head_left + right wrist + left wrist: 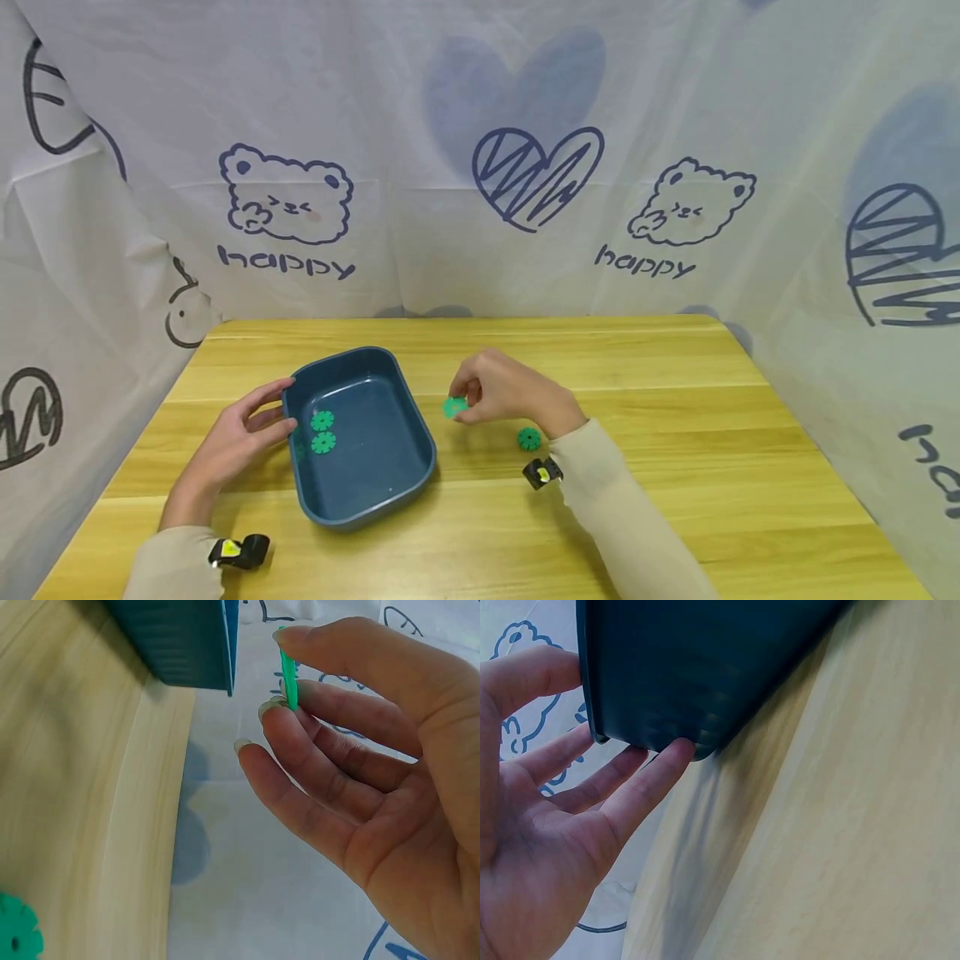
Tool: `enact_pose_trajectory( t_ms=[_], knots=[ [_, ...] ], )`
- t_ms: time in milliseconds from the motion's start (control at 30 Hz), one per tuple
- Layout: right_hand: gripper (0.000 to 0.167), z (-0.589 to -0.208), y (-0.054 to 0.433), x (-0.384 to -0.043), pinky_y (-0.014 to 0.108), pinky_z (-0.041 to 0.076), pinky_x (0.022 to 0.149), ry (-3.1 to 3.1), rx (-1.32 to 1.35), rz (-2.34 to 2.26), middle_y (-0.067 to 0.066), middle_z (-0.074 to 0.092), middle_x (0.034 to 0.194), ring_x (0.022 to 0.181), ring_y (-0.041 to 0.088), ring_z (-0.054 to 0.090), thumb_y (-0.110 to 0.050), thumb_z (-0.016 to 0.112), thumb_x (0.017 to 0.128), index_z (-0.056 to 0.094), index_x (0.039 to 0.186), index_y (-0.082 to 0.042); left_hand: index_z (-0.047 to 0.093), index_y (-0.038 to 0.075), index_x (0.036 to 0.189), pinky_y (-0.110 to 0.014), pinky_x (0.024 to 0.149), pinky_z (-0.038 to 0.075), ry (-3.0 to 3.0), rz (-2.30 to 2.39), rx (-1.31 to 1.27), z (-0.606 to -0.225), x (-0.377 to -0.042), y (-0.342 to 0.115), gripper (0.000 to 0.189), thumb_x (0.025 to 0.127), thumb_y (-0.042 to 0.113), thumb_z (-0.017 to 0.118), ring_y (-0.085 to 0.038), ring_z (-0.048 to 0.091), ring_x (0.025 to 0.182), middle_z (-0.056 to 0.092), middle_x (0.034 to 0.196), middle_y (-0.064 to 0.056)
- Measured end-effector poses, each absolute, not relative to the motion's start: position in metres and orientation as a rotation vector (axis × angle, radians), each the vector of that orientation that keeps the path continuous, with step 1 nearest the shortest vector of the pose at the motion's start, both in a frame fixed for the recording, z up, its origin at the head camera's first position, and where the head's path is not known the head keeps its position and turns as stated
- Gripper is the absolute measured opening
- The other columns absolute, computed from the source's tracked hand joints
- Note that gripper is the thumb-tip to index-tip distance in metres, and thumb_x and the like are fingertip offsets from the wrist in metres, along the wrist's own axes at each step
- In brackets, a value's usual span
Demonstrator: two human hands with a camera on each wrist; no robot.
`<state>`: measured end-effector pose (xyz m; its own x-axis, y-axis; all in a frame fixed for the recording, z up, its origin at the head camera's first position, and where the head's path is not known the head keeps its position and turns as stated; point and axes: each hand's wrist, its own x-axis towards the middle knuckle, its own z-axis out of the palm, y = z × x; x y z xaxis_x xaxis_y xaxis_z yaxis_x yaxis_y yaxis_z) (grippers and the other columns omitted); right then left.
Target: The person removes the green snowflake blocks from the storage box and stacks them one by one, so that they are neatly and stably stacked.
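Right hand (504, 392) has a green gear disc (453, 407) pinched edge-on, just right of the blue tub (408, 417)

Looks to me like thin, stiff, featherlight plastic, so I'd grip it by the notched rim. Left hand (236, 435) rests spread fingers (641, 787) against the tub wall.

The person is wearing a light beige long-sleeved top, its sleeves (622, 508) reaching down to both wrists. The left hand (240, 433) and the right hand (502, 392) are bare, with no rings or gloves showing. A small black device with a yellow marking is sitting on the left wrist (238, 552), and a matching black one (542, 472) is sitting on the right wrist. The fingernails (268, 710) are showing short and unpainted.
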<state>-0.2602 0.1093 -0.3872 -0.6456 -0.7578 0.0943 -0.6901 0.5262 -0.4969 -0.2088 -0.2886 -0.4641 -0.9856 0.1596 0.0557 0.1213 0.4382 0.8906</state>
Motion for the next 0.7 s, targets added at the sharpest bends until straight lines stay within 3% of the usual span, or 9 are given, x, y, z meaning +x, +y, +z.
enact_pose_trajectory(
  t_ms=[233,300,467,700],
  knots=[
    [0.02,-0.393,0.131,-0.254,0.017,0.056,0.071,2.665,-1.172,-0.8,0.004,0.076,0.095,0.075,0.004,0.063,-0.014,0.085,0.084,0.08,0.101,-0.006,0.035,0.007,0.159,-0.01,0.088,0.053,2.636,1.621,0.254,-0.464,-0.209,-0.289,0.069,0.1,0.022,0.068,-0.004,0.055,0.125,0.039,0.159,-0.026],
    [0.02,-0.396,0.137,-0.253,0.017,0.056,0.071,2.673,-1.148,-0.8,0.003,0.075,0.095,0.076,0.003,0.063,-0.015,0.084,0.084,0.08,0.102,-0.006,0.035,0.007,0.159,-0.01,0.088,0.053,2.64,1.615,0.25,-0.464,-0.209,-0.288,0.069,0.1,0.021,0.068,-0.011,0.057,0.128,0.039,0.159,-0.026],
    [0.019,-0.401,0.152,-0.249,0.019,0.057,0.073,2.691,-1.103,-0.805,0.002,0.075,0.096,0.077,0.004,0.063,-0.016,0.083,0.086,0.08,0.102,-0.008,0.035,0.008,0.16,-0.009,0.088,0.053,2.643,1.603,0.239,-0.463,-0.209,-0.287,0.069,0.1,0.021,0.068,-0.04,0.052,0.137,0.038,0.159,-0.026],
    [0.016,-0.408,0.171,-0.245,0.025,0.059,0.077,2.722,-1.036,-0.855,0.001,0.073,0.095,0.081,0.015,0.067,-0.016,0.083,0.086,0.08,0.099,-0.008,0.035,0.008,0.16,-0.01,0.089,0.053,2.641,1.596,0.236,-0.462,-0.208,-0.287,0.069,0.101,0.023,0.068,-0.041,0.052,0.138,0.038,0.159,-0.026]
  ],
)
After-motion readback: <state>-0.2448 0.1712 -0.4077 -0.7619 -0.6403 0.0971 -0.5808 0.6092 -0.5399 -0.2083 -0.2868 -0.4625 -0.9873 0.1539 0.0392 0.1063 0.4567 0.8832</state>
